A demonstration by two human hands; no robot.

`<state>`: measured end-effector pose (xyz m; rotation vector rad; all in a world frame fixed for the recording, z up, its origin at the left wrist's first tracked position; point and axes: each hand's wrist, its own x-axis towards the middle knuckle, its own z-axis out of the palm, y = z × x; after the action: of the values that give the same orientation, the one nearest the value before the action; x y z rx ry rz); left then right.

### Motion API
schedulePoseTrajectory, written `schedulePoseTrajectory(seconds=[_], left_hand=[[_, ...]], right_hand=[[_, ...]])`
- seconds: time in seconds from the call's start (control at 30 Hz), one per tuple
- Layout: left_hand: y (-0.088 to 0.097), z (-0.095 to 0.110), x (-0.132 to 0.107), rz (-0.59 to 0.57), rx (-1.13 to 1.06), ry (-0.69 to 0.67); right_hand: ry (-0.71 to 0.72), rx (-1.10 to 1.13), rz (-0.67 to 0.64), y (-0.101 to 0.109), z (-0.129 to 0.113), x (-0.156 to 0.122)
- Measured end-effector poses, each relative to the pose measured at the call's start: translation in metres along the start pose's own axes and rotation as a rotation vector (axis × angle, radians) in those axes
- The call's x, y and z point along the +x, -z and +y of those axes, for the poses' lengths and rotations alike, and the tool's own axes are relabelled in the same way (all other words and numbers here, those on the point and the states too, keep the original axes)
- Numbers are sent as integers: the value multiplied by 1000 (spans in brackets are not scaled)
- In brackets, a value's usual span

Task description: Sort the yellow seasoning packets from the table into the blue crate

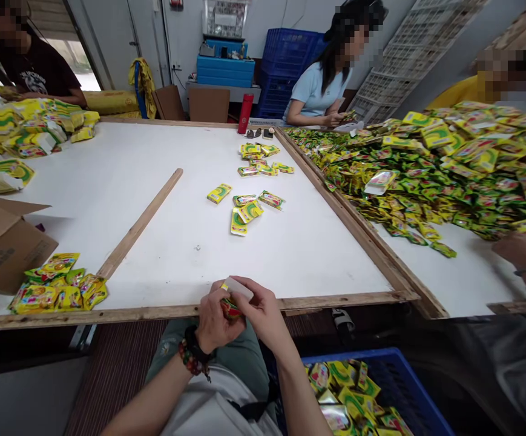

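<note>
Close to my lap, at the near edge of the white table [190, 248], my left hand [215, 318] and my right hand [260, 306] are closed together around a small box [238, 287] with its white flap raised. A red and green packet [230, 309] shows between the hands, below the flap; whether it sits inside the box cannot be made out. Farther up the table lie several small yellow-green boxes [250, 211], with another group of them [258, 160] behind.
Wooden strips edge the table, and a loose wooden strip [140, 224] lies across it. Yellow packets [63, 287] sit beside a cardboard box [8, 248]. Past the right divider [344, 224] is a large packet heap [408, 181]. A blue crate [408, 375] holds boxes. Other people sit around.
</note>
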<state>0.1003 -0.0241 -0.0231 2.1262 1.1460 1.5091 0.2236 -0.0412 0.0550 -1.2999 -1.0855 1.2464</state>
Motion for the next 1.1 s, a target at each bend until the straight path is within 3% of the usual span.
schedulePoseTrajectory(seconds=[0.07,0.13,0.27,0.4,0.53,0.67,0.8,0.87,0.93,1.0,1.07,1.1], left_hand=[[2,4,5,-20,-56,-4],[5,8,10,-83,-94,93],[8,11,18,-299,-98,314],[5,10,18,-275,-13,301],[4,13,21,-255,-23,301],[5,13,23,-266,-47,370],[6,12,20,-263,-79,378],[11,14,22,-286,-104,369],[19,16,31,-438,-161,301],[28,15,47,-686,-214,168],[31,8,69,-854,-194,46],[28,2,83,-874,-141,10]], right_hand=[[13,5,-62,-2,-1,-3],[64,-11,-109,-4,-3,-6],[180,-132,1,-10,0,-9],[102,-126,158,-13,5,-4],[94,-151,107,-10,4,-1],[283,-366,-7,-7,5,-2],[569,-524,-36,-14,15,1],[624,-551,-43,-14,16,0],[594,-590,-35,0,14,-10],[441,-696,6,31,11,-33],[142,-896,69,76,10,-62],[-61,-1040,86,99,11,-77]])
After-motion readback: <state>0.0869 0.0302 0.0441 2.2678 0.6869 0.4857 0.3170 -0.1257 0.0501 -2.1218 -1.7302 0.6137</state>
